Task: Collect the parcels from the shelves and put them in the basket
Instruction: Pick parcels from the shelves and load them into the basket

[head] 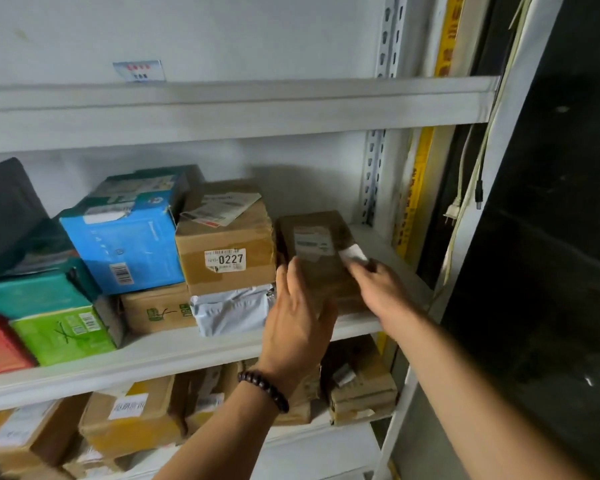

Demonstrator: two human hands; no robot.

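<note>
Head view: both your hands meet on the brown parcel, which sits at the right end of the middle shelf, just beside the box marked 0227. Your left hand, with a beaded bracelet at the wrist, lies against its near left corner, fingers straight and released. Your right hand touches its right edge; those fingers are blurred, so I cannot tell whether they grasp.

**Parcel storeroom with racking**

White slotted-steel shelving holds stacked parcels. Just left of the fingers, a cardboard parcel bears a barcode sticker numbered 0227; below the fingers, a lower tier holds more labelled cartons.
</note>
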